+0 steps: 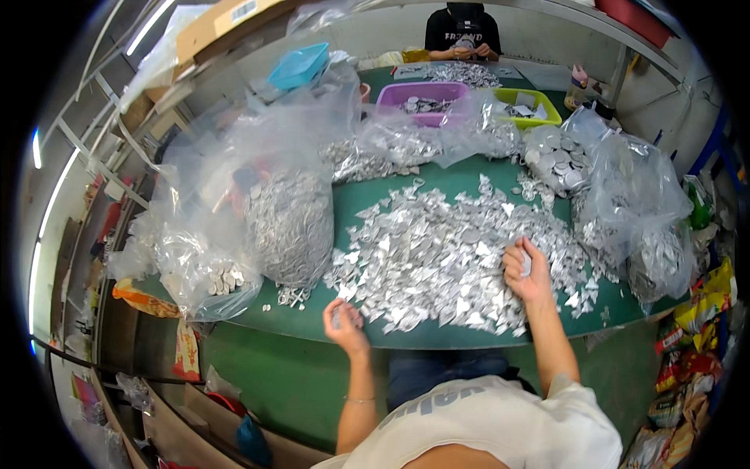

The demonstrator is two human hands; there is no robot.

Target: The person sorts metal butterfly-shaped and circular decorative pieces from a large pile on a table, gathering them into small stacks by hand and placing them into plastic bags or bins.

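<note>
A wide heap of small flat silver metal pieces (437, 250) covers the middle of the green table (367, 191). My right hand (528, 273) is over the heap's right side, its fingers curled around a few of these silver pieces. At the near left edge of the heap, my left hand (344, 324) is closed, with something grey showing between the fingers. That grey thing looks like another metal piece, but it is too small to make out surely.
Clear plastic bags of metal parts stand left (293, 227) and right (625, 203). Beyond are a purple basin (422, 117), a lime-green basin (551, 117) and a blue basket (301, 66). A person in black (461, 35) sits across the table, hands together.
</note>
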